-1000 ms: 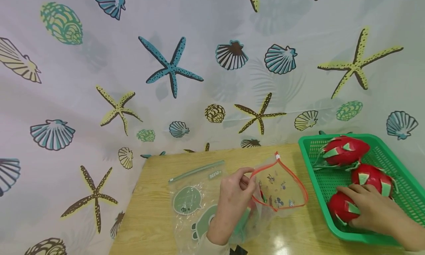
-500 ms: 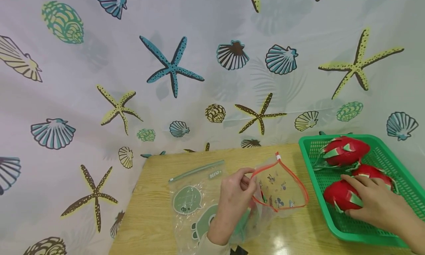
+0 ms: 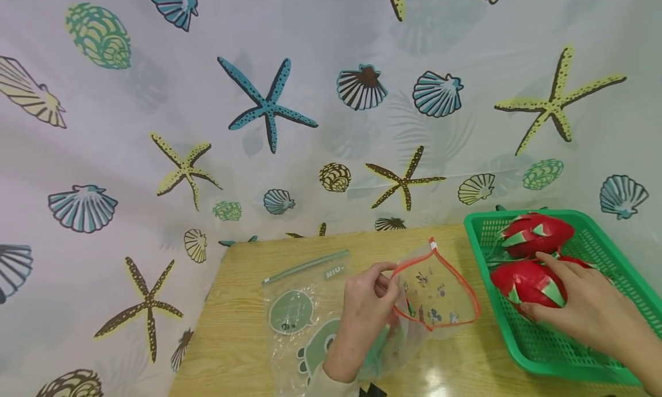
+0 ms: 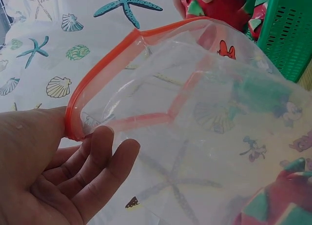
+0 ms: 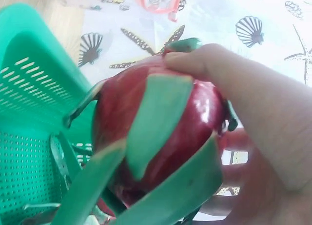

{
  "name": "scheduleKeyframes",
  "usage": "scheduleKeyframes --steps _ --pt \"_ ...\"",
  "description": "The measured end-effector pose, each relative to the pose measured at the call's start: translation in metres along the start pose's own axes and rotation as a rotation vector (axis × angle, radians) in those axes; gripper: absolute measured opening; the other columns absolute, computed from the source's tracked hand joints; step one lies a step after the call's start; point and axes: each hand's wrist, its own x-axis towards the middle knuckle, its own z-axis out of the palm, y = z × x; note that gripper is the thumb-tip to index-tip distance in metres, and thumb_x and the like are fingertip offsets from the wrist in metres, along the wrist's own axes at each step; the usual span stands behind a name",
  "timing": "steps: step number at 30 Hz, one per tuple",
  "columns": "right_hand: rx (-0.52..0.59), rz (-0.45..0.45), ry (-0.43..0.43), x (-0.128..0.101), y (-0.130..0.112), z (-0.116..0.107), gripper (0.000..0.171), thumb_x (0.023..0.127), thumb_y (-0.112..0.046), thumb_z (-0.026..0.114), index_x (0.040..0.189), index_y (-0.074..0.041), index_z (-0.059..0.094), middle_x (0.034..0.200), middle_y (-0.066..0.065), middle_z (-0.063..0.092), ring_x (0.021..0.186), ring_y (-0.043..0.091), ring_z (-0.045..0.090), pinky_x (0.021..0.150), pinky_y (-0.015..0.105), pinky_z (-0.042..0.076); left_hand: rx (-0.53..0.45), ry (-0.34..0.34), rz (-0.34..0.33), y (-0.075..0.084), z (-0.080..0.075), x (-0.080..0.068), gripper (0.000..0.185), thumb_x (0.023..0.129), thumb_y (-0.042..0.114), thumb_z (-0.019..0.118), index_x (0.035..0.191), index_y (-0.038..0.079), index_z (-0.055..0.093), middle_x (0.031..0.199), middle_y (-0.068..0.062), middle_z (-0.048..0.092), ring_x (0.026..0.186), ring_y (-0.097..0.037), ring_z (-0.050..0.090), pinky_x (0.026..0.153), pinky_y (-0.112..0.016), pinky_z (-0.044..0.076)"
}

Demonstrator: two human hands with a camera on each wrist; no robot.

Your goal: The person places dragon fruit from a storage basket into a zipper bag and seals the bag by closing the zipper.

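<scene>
My left hand [image 3: 364, 311] pinches the orange zip rim of a clear cartoon-printed bag [image 3: 437, 285] and holds its mouth wide open on the wooden table [image 3: 238, 334]. The rim [image 4: 97, 78] fills the left wrist view, and a red and green fruit [image 4: 278, 205] shows through the plastic at the bag's bottom. My right hand [image 3: 584, 305] grips a red dragon fruit with green scales [image 3: 524, 282], lifted above the floor of the green basket [image 3: 548, 357]. The fruit [image 5: 156, 132] fills the right wrist view. Two more dragon fruits [image 3: 538, 233] lie in the basket.
A second clear bag with a green zip and green cartoon prints [image 3: 297, 305] lies flat on the table left of my left hand. A sea-shell and starfish patterned curtain [image 3: 269, 104] hangs behind the table. The basket sits at the table's right edge.
My right hand has raised the dragon fruit from the basket floor and moved it left, toward the open bag. The left hand and bag have stayed still.
</scene>
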Motion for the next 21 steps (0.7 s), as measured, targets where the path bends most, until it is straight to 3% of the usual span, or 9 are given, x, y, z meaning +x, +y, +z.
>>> scheduleKeyframes --steps 7,10,13,15,21 --pt "0.030 0.045 -0.003 0.001 -0.009 -0.006 0.104 0.080 -0.070 0.066 0.146 0.003 0.037 0.121 0.039 0.056 0.099 0.054 0.053 0.068 0.067 0.048 -0.007 -0.008 -0.023 0.000 -0.001 0.000 0.018 0.092 0.013 0.067 0.108 0.010 0.072 0.070 0.004 0.069 0.053 0.008 0.051 0.047 -0.010 0.045" --pt "0.051 0.065 0.000 0.001 -0.012 -0.007 0.102 0.082 -0.068 0.065 0.147 0.004 0.035 0.089 0.026 0.062 0.076 0.039 0.056 0.056 0.049 0.047 -0.013 -0.009 -0.026 0.000 -0.001 -0.001 0.018 0.092 0.013 0.067 0.108 0.010 0.072 0.069 0.004 0.069 0.052 0.008 0.051 0.047 -0.010 0.046" --pt "0.076 0.084 0.011 0.002 -0.016 -0.008 0.100 0.084 -0.067 0.063 0.149 0.002 0.032 0.071 0.008 0.052 0.064 0.024 0.048 0.051 0.034 0.036 -0.014 -0.007 -0.025 0.000 -0.001 -0.001 0.017 0.092 0.013 0.067 0.108 0.010 0.072 0.069 0.004 0.068 0.053 0.008 0.051 0.047 -0.010 0.046" --pt "0.092 0.093 0.015 0.002 -0.019 -0.008 0.098 0.085 -0.066 0.063 0.150 0.001 0.031 0.068 0.004 0.046 0.061 0.019 0.043 0.050 0.030 0.029 -0.012 -0.003 -0.017 0.000 0.000 -0.002 0.017 0.092 0.013 0.067 0.107 0.010 0.072 0.069 0.004 0.068 0.053 0.008 0.051 0.047 -0.009 0.046" --pt "0.152 0.097 -0.020 0.002 -0.027 -0.011 0.094 0.088 -0.063 0.061 0.152 -0.001 0.029 0.070 0.005 0.046 0.063 0.020 0.044 0.049 0.031 0.033 -0.021 0.009 0.016 0.000 0.002 -0.002 0.017 0.092 0.012 0.068 0.108 0.009 0.071 0.069 0.003 0.068 0.053 0.008 0.051 0.047 -0.008 0.045"
